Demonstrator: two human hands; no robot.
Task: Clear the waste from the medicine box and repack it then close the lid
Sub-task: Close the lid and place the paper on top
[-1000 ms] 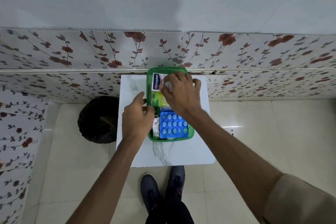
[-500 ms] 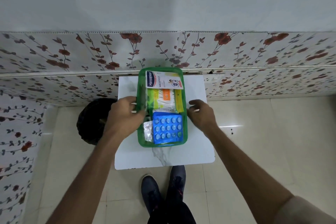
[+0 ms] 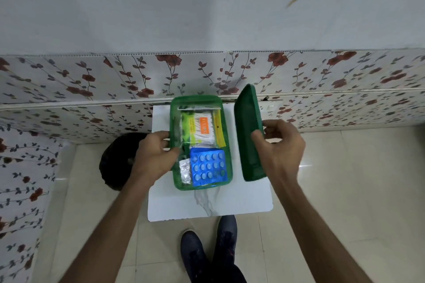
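While the left hand grips the near-left wall of the medicine box on the small white table, contents look packed. Right hand pinches the green lid, tilted just right of the box. Closing remains.

Orange label on the cotton-swab packet at centre frame, white lettering too blurred to read, faint print on the packet's green strip also illegible, no other text or numbers readable
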